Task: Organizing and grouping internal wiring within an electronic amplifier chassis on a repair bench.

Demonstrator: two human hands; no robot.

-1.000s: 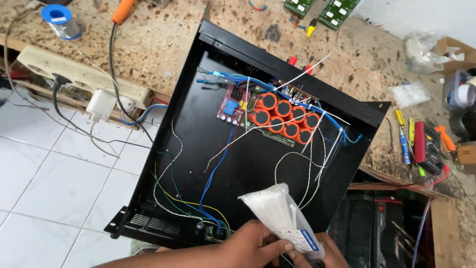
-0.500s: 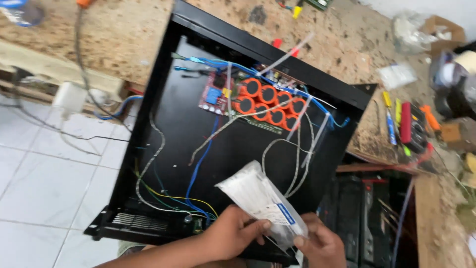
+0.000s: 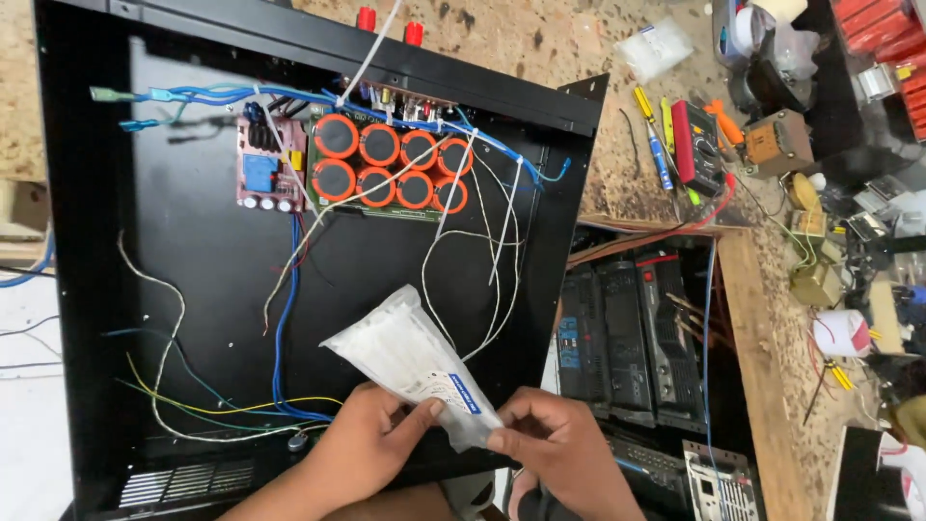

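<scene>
Holding a clear bag of white cable ties (image 3: 410,362) over the open black chassis (image 3: 212,280).
We pinch the bag's lower end with both: left hand (image 3: 371,449) clamped on its underside, right hand (image 3: 559,453) gripping its corner, below the orange capacitors (image 3: 391,164).

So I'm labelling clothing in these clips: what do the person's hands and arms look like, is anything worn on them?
Both are bare. The left hand and right hand show no gloves, rings or watch, and the forearms show no sleeves as far as the picture reaches. Fingernails are short and plain.
</scene>
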